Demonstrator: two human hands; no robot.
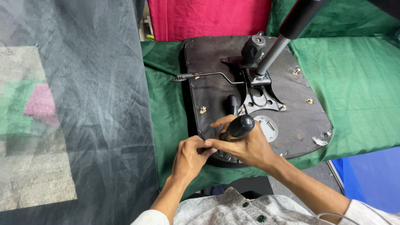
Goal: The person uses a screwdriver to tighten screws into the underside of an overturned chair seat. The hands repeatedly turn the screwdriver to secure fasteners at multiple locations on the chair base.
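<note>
Right hand (246,143) wrapped around the black tool handle (241,126), fingers closed on it, tip hidden behind the hand, pressed at the near edge of the upturned seat base (300,121). Left hand (191,155) just beside, fingers pinched together at that same edge. Further up the frame, metal mechanism plate (260,96), lever (204,76) and gas cylinder (273,54) still attached; scattered staple marks; green cloth (358,83) beneath, over the worktop. Seemingly mid-job.

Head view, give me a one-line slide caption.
Right hand grips a black-handled tool at an upturned chair seat's edge; left hand steadies.
</note>
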